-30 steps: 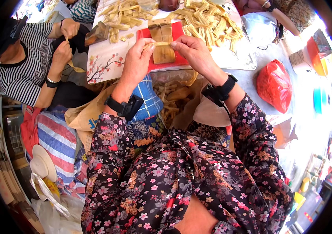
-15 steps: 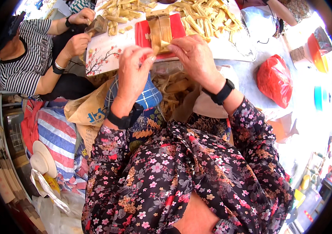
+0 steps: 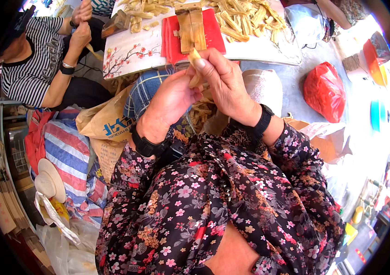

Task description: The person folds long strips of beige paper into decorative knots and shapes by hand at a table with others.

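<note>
two hands close together, just on the body side of the table's (image 3: 133,39) near edge. right hand (image 3: 224,80): narrow pinch on a yellow strip (image 3: 194,56), thumb on top, strip running down toward the left palm. left hand (image 3: 174,97): palm turned up, fingers curled behind the right; can't tell if it grips the strip too (contact is hidden).

for handling it well, my read: light pinch, left fingers as backing, work along the length, not across. looks dry and fibrous, so a hard bend could split it. keeping thumbs off the thin end should help.

outward: wooden block (image 3: 191,30) on the red cloth (image 3: 169,41), by the middle of the table's near edge. loose strip heaps at the far left corner (image 3: 147,9) and right edge (image 3: 250,20). second wooden block (image 3: 116,23) at the left edge. co-worker's hands (image 3: 82,27) off that edge, strip (image 3: 95,52) hanging below.

vs half a second ago: hands were apart beside the wooden block's near end; now together and nearer the body. co-worker's hands were at the second block, now lifted clear.
</note>
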`<control>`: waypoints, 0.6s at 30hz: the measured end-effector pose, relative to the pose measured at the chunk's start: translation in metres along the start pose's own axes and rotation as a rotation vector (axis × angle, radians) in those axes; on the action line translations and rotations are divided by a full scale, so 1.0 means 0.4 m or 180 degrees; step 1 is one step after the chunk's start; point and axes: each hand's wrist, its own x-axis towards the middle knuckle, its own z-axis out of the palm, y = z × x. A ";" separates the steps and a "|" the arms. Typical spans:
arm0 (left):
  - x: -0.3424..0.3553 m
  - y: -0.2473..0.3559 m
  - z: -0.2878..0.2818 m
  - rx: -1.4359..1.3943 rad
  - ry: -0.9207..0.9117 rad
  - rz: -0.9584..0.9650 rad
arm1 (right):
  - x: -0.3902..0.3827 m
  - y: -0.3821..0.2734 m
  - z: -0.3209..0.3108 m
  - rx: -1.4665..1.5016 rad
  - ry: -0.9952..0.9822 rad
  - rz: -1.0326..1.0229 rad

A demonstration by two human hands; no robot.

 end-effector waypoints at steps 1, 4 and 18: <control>-0.007 0.002 0.010 0.0175 0.0189 -0.0072 | 0.014 0.011 -0.009 -0.0696 0.0087 -0.0424; 0.001 0.008 0.011 0.3064 0.0135 0.0889 | 0.012 0.012 -0.005 -0.0675 -0.0090 0.0016; -0.021 0.045 0.069 0.3627 0.0815 0.2092 | -0.004 0.003 -0.023 -0.0493 -0.0392 -0.0229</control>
